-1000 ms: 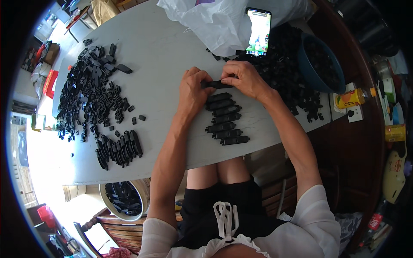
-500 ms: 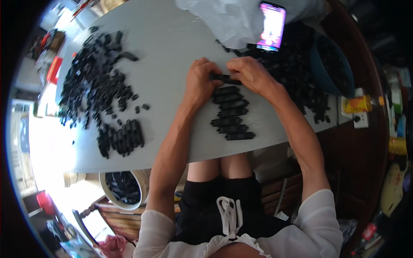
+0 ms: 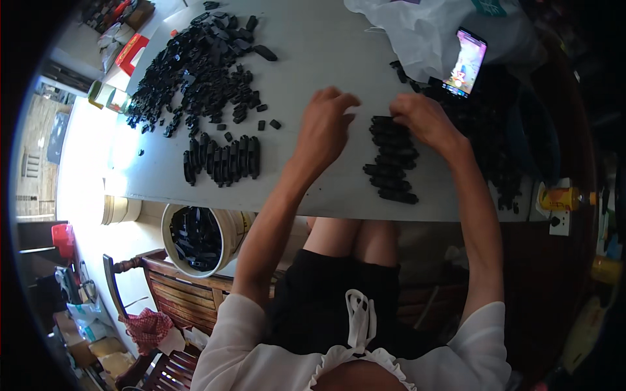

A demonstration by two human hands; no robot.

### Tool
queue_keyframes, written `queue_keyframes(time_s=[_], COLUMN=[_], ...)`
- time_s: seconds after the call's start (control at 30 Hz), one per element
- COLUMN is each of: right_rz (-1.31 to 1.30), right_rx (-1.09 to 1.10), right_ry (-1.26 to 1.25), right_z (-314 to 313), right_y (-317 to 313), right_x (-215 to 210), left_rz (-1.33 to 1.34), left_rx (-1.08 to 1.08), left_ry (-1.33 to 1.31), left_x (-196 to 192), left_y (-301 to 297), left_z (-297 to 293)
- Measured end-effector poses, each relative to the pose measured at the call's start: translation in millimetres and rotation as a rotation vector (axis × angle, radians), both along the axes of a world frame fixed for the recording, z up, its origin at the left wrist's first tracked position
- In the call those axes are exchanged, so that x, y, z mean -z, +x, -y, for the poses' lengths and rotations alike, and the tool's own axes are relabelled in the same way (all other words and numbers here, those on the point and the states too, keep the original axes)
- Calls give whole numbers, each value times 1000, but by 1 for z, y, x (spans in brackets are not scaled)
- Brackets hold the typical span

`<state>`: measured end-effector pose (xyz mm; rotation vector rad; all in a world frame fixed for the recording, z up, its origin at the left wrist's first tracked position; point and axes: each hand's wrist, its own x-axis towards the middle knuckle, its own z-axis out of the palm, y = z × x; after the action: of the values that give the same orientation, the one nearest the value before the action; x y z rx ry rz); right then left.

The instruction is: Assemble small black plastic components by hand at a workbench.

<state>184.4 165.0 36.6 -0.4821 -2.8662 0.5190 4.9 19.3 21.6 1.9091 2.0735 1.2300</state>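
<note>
Partly hidden black row (image 3: 392,158), right hand (image 3: 425,120) overlapping

- Row of parts (image 3: 393,158): black
- Pile of small pieces (image 3: 189,75): black
- Table (image 3: 313,49): pale grey
- Bag (image 3: 417,32): white, teal patch
- Bucket (image 3: 237,229): cream
- Cloth (image 3: 147,329): red-and-white check
- Shirt (image 3: 238,322): white
- Shorts (image 3: 326,280): black

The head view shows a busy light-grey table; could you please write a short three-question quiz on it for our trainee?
1. Multiple choice: which is nearer the right-hand row of elongated black pieces?
A) left hand
B) right hand

2. True or false: the round off-white bucket contains loose black parts.

3. Fill in: the lit rectangular phone is beside a crumpled white plastic ____.

Key: 1. B; 2. True; 3. bag
</note>
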Motion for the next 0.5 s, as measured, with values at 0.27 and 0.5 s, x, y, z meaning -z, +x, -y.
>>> queue_keyframes(time_s=[0.27, 0.5], right_rz=[-25, -55], right_rx=[10, 122], right_ry=[-68, 4], right_z=[16, 28], right_y=[10, 22], right_x=[3, 11], left_rz=[-222, -54], left_rx=[232, 273], left_ry=[34, 9], left_x=[13, 32], left_y=[110, 87], left_z=[84, 75])
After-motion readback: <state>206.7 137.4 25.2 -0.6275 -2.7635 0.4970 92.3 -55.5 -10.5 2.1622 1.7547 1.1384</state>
